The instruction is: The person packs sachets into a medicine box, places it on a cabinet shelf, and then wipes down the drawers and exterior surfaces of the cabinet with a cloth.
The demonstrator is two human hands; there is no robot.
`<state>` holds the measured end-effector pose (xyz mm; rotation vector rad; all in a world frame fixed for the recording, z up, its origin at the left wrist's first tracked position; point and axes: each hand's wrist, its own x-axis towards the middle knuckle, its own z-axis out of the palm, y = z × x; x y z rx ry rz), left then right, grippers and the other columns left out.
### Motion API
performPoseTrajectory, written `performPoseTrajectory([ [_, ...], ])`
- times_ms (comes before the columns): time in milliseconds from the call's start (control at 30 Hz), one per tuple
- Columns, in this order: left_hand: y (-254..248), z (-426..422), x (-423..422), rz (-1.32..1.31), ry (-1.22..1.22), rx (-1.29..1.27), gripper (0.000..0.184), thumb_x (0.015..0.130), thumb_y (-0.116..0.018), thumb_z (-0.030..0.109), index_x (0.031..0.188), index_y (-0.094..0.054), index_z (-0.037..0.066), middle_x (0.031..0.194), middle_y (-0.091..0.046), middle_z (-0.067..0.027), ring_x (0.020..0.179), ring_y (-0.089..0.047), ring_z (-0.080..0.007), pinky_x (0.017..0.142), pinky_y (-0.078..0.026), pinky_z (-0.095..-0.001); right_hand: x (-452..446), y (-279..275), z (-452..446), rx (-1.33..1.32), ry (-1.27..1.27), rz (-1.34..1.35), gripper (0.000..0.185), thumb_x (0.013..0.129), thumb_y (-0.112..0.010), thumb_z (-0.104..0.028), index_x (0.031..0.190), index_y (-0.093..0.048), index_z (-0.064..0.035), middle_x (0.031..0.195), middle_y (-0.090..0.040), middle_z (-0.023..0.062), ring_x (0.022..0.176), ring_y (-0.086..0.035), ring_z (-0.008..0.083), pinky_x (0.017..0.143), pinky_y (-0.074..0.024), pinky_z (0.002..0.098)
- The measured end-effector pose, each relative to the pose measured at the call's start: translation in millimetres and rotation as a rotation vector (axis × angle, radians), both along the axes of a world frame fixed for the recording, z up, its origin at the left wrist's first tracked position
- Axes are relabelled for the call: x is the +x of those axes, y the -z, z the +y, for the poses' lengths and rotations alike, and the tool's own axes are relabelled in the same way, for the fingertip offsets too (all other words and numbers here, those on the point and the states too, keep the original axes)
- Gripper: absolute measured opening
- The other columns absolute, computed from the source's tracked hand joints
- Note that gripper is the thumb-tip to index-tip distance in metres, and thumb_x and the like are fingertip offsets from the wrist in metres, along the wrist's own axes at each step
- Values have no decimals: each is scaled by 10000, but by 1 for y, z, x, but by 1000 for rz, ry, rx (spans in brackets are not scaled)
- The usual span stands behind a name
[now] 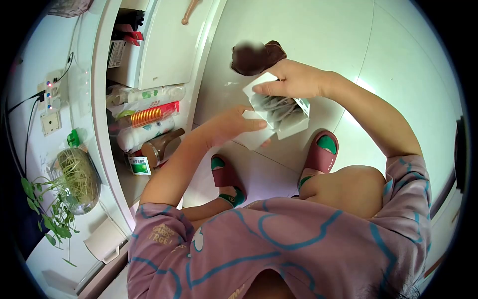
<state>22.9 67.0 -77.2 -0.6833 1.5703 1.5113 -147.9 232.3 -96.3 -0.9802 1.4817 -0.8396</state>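
Observation:
In front of me, above the floor, both hands hold an open white cardboard box (294,127) tilted so that its top faces me. Several thin greyish packets (280,105) stand packed inside; what they contain I cannot make out. My left hand (230,123) grips the box's left side, thumb on a flap and fingers mostly behind it. My right hand (301,79) is closed over the upper edge, its thumb lying across the opening by a raised flap. Green print shows on the box's right side.
Left of me, an open cabinet (99,119) holds sleeves of paper cups (159,94), a brown jar (158,149) and a green-white packet (139,165). On its top are a power strip (50,99), a plant in a glass vase (82,187) and a mug (104,241). A dark brown object (251,59) lies on the floor.

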Motion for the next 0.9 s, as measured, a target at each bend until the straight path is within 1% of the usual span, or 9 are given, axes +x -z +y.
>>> performPoseTrajectory([
  [67, 6, 2, 2, 37, -20, 28, 381, 931, -672, 291, 1170, -635, -2, 932, -737, -92, 862, -690, -154, 844, -503, -313, 3, 17, -2, 1, 42, -16, 467, 970, -558, -413, 1169, -678, -8, 1059, -708, 139, 937, -663, 242, 873, -510, 366],
  [200, 10, 1, -1, 72, 101, -1, 391, 930, -667, 323, 1152, -649, 2, 935, -738, -84, 865, -686, -149, 836, -501, -309, 7, 41, -1, -52, 145, -22, 502, 962, -570, -451, 1200, -666, -20, 1070, -708, 134, 987, -654, 236, 919, -497, 364],
  [267, 6, 4, -1, 112, 90, -68, 445, 890, -722, 317, 1139, -661, -47, 1030, -711, -125, 908, -665, -169, 835, -504, -309, 4, 34, 4, 6, 127, -67, 511, 960, -575, -463, 1201, -667, -23, 1070, -708, 135, 999, -651, 234, 931, -490, 363],
  [400, -4, 10, -6, 126, 159, -98, 528, 854, -744, 413, 1126, -679, -35, 1014, -708, -110, 922, -645, -173, 851, -487, -326, 6, 44, 6, 13, 156, -114, 520, 957, -587, -479, 1214, -663, -33, 1110, -703, 127, 1033, -640, 226, 952, -477, 359],
  [500, 10, 22, 0, 108, 37, -153, 568, 827, -753, 471, 1090, -696, -29, 981, -710, -108, 905, -644, -186, 840, -486, -341, 0, 31, 8, 86, 62, -122, 550, 956, -588, -472, 1268, -622, -20, 1160, -689, 135, 1050, -631, 238, 958, -474, 362],
  [600, 23, 29, 6, 87, 101, -361, 509, 862, -722, 446, 1062, -702, -22, 926, -712, -144, 859, -653, -215, 807, -490, -360, 3, 43, 8, 3, 126, -99, 566, 957, -592, -463, 1288, -601, -4, 1154, -680, 129, 1047, -622, 229, 951, -474, 356],
  [667, 50, 29, 21, 419, 133, -667, 353, 915, -674, 401, 913, -697, 48, 740, -668, -164, 661, -623, -298, 638, -467, -396, 2, 50, 8, 67, 192, -119, 562, 959, -592, -460, 1280, -606, 0, 1132, -679, 123, 1035, -620, 220, 944, -475, 352],
  [767, 44, 32, 14, 644, 135, -807, 337, 927, -664, 387, 898, -677, 52, 750, -638, -205, 664, -572, -370, 619, -455, -425, 4, 75, 8, 36, 348, -199, 528, 961, -598, -454, 1228, -644, -1, 1072, -675, 87, 992, -609, 182, 907, -479, 335],
  [900, 36, 32, 6, 570, 60, -791, 368, 903, -696, 402, 948, -687, 37, 764, -667, -163, 674, -610, -298, 644, -474, -403, -2, 67, 10, 81, 325, -184, 490, 959, -606, -466, 1141, -687, -18, 1015, -680, 63, 932, -600, 159, 862, -481, 326],
])
